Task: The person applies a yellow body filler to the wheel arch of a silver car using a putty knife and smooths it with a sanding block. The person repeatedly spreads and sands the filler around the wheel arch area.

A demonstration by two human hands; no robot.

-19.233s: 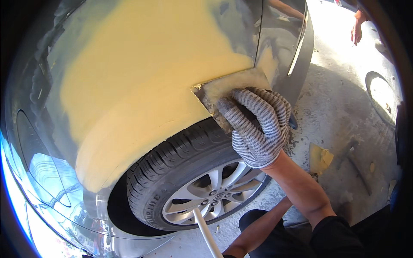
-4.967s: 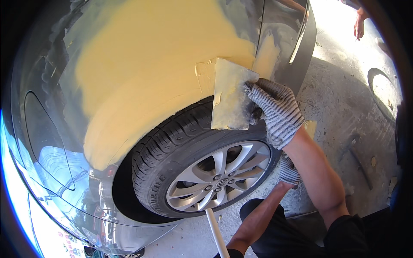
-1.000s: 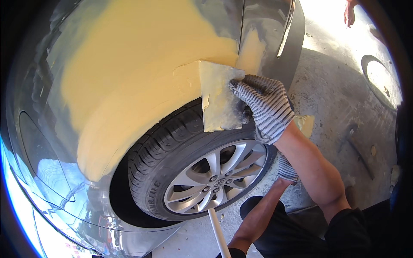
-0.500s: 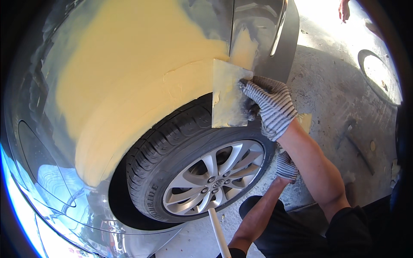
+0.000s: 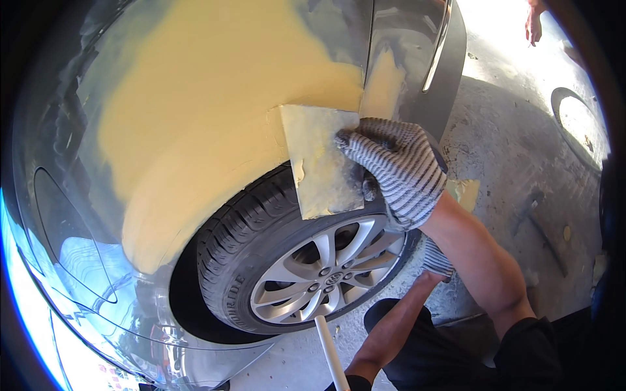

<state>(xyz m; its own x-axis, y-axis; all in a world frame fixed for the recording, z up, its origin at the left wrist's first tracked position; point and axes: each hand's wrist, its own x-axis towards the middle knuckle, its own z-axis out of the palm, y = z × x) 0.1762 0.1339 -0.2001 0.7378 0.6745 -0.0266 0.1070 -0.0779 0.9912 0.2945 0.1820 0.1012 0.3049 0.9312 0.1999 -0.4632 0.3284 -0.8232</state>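
Observation:
My right hand (image 5: pixel 401 166), in a grey-and-white striped glove with dark fingertips, is closed on a flat, putty-smeared spreader (image 5: pixel 323 163). The spreader's upper left edge meets the yellow body filler (image 5: pixel 208 98) at the wheel arch. Its lower part overlaps the view of the tyre (image 5: pixel 244 260). Below my right forearm, my left hand (image 5: pixel 438 257) shows only in part, in a matching glove. Its fingers are hidden behind that forearm. A pale yellow, flat piece (image 5: pixel 465 193) shows just beyond the forearm; whether my left hand holds it, I cannot tell.
The filler covers a grey car's fender, with a smaller patch (image 5: pixel 383 85) across the panel gap. A silver spoked wheel (image 5: pixel 329 277) stands below the arch. A white rod (image 5: pixel 331 352) rises from the lower edge. Another person's hand (image 5: pixel 533 27) hangs at the upper right.
My right hand has drawn the spreader leftward along the arch edge, and the spreader has tilted slightly. The whole view has shifted a little. My left hand stays low behind the right forearm.

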